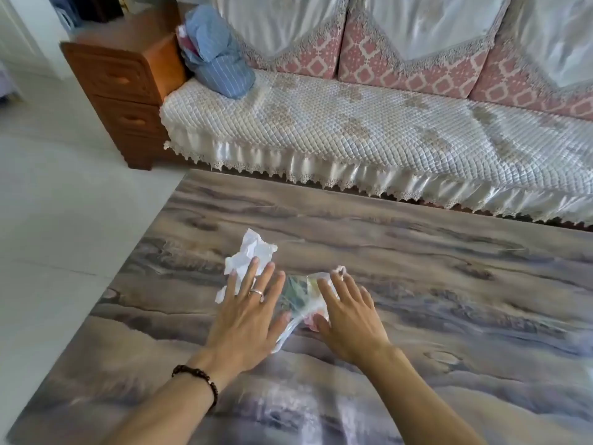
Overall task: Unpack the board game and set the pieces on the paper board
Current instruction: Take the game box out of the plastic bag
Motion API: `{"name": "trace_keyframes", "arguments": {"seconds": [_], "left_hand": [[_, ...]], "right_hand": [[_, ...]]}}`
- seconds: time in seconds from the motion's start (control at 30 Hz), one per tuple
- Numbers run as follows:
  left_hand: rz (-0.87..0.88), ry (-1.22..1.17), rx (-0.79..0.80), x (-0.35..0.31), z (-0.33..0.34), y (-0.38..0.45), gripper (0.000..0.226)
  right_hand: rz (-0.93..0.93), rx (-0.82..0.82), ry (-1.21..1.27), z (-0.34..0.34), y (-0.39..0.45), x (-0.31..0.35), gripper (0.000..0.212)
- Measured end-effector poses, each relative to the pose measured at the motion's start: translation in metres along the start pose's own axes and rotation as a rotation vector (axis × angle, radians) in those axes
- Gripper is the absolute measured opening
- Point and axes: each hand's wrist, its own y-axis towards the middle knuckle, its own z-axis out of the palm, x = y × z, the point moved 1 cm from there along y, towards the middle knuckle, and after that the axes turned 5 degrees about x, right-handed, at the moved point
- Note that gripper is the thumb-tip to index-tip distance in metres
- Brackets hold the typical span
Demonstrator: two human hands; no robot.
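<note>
Left hand [247, 319] flat on crumpled paper [248, 252]; right hand [348, 319] flat on plastic bag [300, 297]; table [449, 284] bare around.

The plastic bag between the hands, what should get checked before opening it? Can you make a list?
1. Clear plastic bag lies on the grey wood-grain table: ok.
2. Left hand touches it, fingers straight: ok.
3. Right hand rests on it, fingers spread: ok.
4. Bag opened: not ok, colourful contents still inside.
5. Paper board spread flat: not ok, the white crumpled paper sits bunched under the left fingertips.
6. All pieces present: cannot tell, too blurred.
</note>
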Motion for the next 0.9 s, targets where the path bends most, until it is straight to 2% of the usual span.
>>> {"name": "trace_keyframes", "arguments": {"seconds": [0.13, 0.2, 0.4, 0.5, 0.6, 0.67, 0.77, 0.9], "left_hand": [[0.097, 0.026, 0.005, 0.008, 0.068, 0.014, 0.057], [0.165, 0.03, 0.007, 0.006, 0.093, 0.023, 0.055], [0.342, -0.041, -0.154, 0.01, 0.13, 0.038, 0.055], [0.337, -0.067, -0.157, 0.006, 0.132, 0.037, 0.064], [0.343, -0.026, -0.11, -0.004, 0.12, 0.026, 0.037], [0.34, -0.043, -0.087, -0.015, 0.107, 0.007, 0.021], [0.303, -0.102, -0.043, -0.024, 0.094, -0.021, 0.015], [0.283, -0.127, -0.056, -0.021, 0.088, -0.061, 0.002]], "right_hand": [[0.023, 0.004, 0.043, 0.063, 0.025, -0.009, 0.058], [0.03, -0.044, 0.099, 0.084, 0.037, -0.014, 0.053], [-0.044, -0.32, 0.202, 0.11, 0.056, -0.023, 0.023], [-0.081, -0.351, 0.207, 0.11, 0.052, -0.024, 0.029], [-0.101, -0.325, 0.215, 0.109, 0.036, -0.023, 0.03], [-0.075, -0.384, 0.186, 0.112, 0.015, -0.02, 0.027], [-0.034, -0.528, 0.095, 0.115, -0.015, -0.015, 0.023], [0.081, -0.501, 0.137, 0.129, -0.056, -0.016, 0.02]]}}
